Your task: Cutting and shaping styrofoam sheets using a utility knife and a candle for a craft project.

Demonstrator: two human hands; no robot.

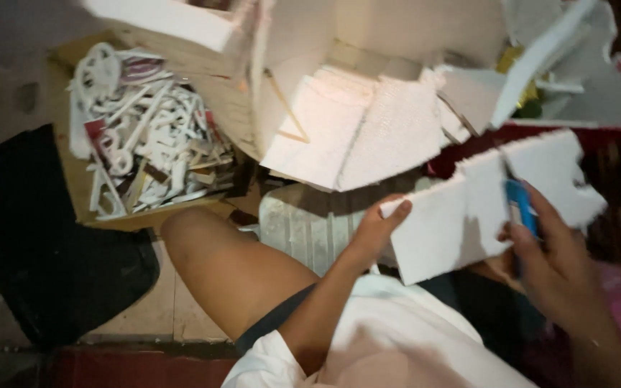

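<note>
Right of centre, a white foam board (461, 219) is held up between both hands. The left hand (376, 228) grips its left edge, fingers (395, 210) curled over the corner; the right hand (551, 259) is wrapped around a blue cutter (520, 205) set against the board's face. At upper left sits a cardboard box (73, 172) of white foam scraps (145, 129) — more foam sheets (353, 129) lie at top centre.
</note>
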